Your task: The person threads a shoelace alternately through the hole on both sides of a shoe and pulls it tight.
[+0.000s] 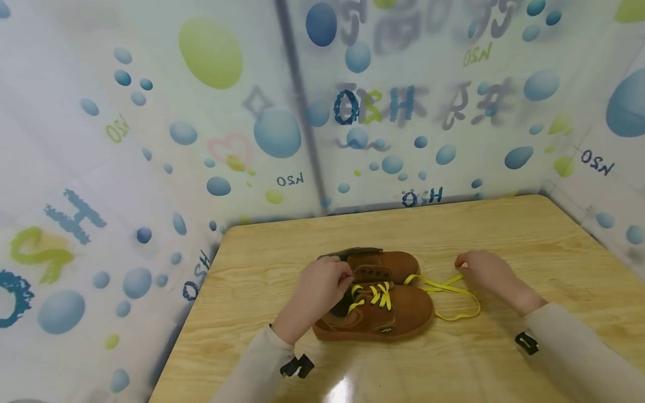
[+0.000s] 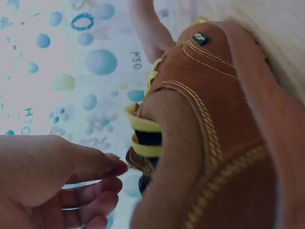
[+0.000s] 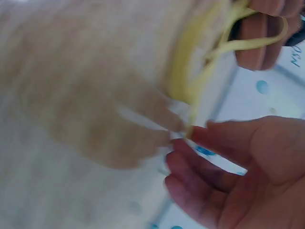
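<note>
Pale sleeves (image 1: pixel 579 350) foremost, the left hand (image 1: pixel 318 284) pinches, fingertips together, the tongue (image 2: pixel 137 164) edge of the nearer brown shoe (image 1: pixel 409 309) resting on the table (image 1: pixel 242 274), while the right hand (image 1: pixel 485 272) pinches a yellow lace (image 1: pixel 443 287) beyond the toe.

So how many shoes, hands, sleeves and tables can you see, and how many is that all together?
Shoes: 2
Hands: 2
Sleeves: 2
Table: 1
Total: 7
</note>
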A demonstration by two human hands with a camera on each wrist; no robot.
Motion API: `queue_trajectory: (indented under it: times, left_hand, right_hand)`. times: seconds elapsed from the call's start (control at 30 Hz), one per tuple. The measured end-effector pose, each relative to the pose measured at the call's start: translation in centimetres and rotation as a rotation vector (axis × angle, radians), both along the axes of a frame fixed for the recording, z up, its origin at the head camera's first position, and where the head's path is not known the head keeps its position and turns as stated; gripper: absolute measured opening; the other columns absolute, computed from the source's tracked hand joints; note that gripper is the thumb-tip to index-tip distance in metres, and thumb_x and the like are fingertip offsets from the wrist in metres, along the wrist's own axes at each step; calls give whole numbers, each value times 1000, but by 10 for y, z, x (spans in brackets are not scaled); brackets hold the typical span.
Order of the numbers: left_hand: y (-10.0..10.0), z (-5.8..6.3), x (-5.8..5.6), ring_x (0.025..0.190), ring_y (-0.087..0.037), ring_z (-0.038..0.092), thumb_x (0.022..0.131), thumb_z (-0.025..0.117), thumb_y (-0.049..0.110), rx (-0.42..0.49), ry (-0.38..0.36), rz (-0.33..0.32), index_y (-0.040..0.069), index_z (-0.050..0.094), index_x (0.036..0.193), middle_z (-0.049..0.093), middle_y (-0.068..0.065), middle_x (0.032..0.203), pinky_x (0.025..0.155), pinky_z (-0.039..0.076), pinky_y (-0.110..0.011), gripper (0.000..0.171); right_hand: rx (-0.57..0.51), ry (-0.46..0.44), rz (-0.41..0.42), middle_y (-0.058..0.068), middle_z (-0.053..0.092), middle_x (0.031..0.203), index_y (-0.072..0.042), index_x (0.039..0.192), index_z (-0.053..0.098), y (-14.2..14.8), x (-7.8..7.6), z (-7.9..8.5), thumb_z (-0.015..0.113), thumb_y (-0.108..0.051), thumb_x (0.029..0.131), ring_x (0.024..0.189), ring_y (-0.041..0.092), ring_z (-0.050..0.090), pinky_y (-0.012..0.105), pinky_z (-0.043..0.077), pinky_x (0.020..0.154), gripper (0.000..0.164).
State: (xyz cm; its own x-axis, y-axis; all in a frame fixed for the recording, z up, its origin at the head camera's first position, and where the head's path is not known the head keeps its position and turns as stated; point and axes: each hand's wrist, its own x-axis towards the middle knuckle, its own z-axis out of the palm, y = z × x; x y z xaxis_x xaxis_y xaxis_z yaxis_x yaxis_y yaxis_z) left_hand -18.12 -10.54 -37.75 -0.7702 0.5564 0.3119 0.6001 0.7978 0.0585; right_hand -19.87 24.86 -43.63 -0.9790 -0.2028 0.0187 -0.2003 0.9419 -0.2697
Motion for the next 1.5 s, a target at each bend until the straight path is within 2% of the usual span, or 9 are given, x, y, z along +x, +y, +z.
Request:
queue_trajectory:
  times: [0.1, 0.27, 0.43, 0.6, 0.8, 1.07, 1.2, 1.37, 1.5]
  left_hand:
    - [12, 5, -5, 71, -8, 57, 92, 71, 25, -9, 15, -44, 20, 75, 95, 66, 6, 84, 61, 47, -19, 7]
    - [34, 6, -22, 93, -14, 62, 96, 65, 34, -168, -45, -121, 19, 67, 121, 67, 2, 109, 77, 54, -24, 29]
    - [50, -2, -38, 98, -13, 63, 96, 65, 35, -300, -164, -159, 19, 69, 118, 66, 3, 111, 81, 54, -23, 27]
    - [50, -9, -44, 94, -11, 61, 96, 66, 30, -274, -205, -175, 22, 73, 113, 64, 4, 105, 80, 53, -21, 20]
    - [48, -4, -35, 86, -8, 57, 96, 66, 32, -42, -156, -141, 22, 75, 104, 66, 6, 98, 74, 49, -18, 16]
    - [54, 8, -15, 68, 5, 58, 94, 67, 31, 405, -384, -77, 20, 78, 96, 75, 9, 89, 60, 46, -13, 16]
    - [51, 5, -16, 75, -7, 66, 97, 64, 24, 558, -476, -75, 14, 74, 98, 75, 1, 91, 63, 50, -18, 15]
    - [48, 0, -21, 88, -34, 72, 102, 54, 16, 830, -703, -136, 3, 60, 109, 73, -18, 100, 71, 59, -34, 16]
    - [48, -3, -22, 75, -24, 69, 101, 56, 14, 799, -724, -140, 1, 63, 111, 72, -18, 95, 66, 57, -27, 18]
  right_hand:
    - [-40, -33, -10, 6, 69, 75, -3, 86, 69, -1, -5, -10, 62, -13, 93, 63, 18, 57, 34, 46, 57, 14]
    - [-43, 52, -4, 2, 53, 62, -8, 68, 53, -11, -6, -19, 55, 2, 89, 56, 15, 43, 28, 34, 50, 23]
    - [-60, 69, -4, 9, 61, 70, 1, 84, 58, -18, -6, -18, 58, 5, 85, 58, 17, 50, 31, 41, 52, 4]
    - [-209, 80, -6, 10, 68, 83, 3, 103, 66, -34, 1, 0, 60, -2, 89, 69, 17, 59, 35, 49, 62, 16]
    - [-471, 94, 131, 5, 74, 92, -7, 99, 75, -73, 16, 26, 66, -10, 94, 76, 11, 66, 26, 52, 65, 11]
    - [-748, -31, 104, 7, 73, 82, -8, 94, 77, -101, 25, 39, 68, -24, 94, 63, 7, 58, 24, 49, 58, 18]
    - [-780, -60, 110, 10, 72, 85, -5, 98, 75, -103, 22, 37, 66, -22, 96, 66, 9, 59, 25, 52, 61, 20]
    - [-682, -2, 114, 9, 74, 100, -7, 109, 73, -101, 9, 23, 63, -18, 97, 80, 11, 64, 24, 51, 66, 19]
    - [-618, 13, 157, 8, 75, 104, -9, 106, 75, -102, -2, 8, 65, -15, 95, 91, 18, 68, 24, 53, 74, 16]
